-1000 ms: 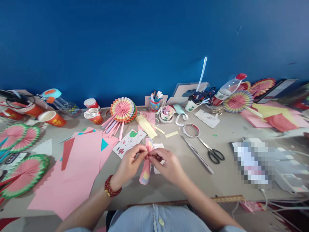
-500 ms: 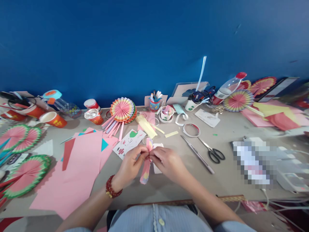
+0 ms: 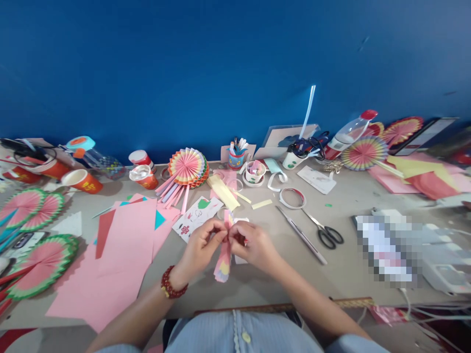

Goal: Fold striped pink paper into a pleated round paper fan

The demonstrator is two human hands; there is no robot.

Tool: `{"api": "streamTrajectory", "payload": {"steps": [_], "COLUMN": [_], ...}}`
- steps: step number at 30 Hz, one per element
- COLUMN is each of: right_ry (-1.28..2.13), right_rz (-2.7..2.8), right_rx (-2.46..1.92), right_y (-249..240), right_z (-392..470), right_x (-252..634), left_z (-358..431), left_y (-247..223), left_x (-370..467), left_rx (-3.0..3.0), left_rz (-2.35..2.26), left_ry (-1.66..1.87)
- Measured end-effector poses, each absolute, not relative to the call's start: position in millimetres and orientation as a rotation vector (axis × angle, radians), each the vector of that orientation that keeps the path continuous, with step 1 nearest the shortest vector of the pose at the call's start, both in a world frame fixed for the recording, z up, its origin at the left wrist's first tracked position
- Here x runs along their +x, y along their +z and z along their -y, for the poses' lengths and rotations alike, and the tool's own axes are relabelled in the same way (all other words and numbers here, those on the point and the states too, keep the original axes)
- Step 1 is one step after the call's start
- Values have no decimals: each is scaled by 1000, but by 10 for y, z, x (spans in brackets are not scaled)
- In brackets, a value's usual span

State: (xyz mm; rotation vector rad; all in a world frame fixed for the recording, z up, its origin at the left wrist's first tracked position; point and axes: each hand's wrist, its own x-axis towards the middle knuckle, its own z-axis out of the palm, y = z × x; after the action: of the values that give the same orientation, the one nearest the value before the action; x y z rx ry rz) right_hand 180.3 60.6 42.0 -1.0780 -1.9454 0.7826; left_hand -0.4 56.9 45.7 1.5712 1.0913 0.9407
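A folded pink paper strip (image 3: 222, 262) with yellow and lilac ends is held upright between my hands, pinched narrow at its middle. My left hand (image 3: 206, 241), with a red bead bracelet at the wrist, closes thumb and forefinger on its left side. My right hand (image 3: 253, 244) is curled at the strip's right side, fingertips pressed together near its middle; what they grip is too small to make out. A patterned white card (image 3: 195, 215) lies behind my left hand, and another white piece is partly hidden under my right hand.
Pink sheets (image 3: 127, 235) and green-edged fans (image 3: 42, 264) lie left. Scissors (image 3: 327, 235), a silver pen-like tool (image 3: 301, 235) and a tape roll (image 3: 292, 198) lie right. Behind are a round pleated fan (image 3: 187, 166), cups (image 3: 81, 181) and a bottle (image 3: 349, 135). A blurred-out device (image 3: 384, 250) lies farther right.
My right hand's fingers have curled in more and shifted slightly, with a wider gap showing between thumb and forefinger. The strip and my left hand have barely moved.
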Motion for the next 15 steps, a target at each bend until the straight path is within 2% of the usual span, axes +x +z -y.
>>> {"api": "streamTrajectory", "payload": {"steps": [10,15], "right_ry": [1109,1162], "right_rz": [1774,1720], "right_rx": [-1087,-1096], "right_y": [324,332], "right_z": [-651,-659], "right_x": [1821,1832], "left_z": [-583,-552], "left_y": [465,432], "left_x": [-41,-77], "left_rx": [1365,1517], "left_rz": [-1015,-994], "left_ry": [938,963]}}
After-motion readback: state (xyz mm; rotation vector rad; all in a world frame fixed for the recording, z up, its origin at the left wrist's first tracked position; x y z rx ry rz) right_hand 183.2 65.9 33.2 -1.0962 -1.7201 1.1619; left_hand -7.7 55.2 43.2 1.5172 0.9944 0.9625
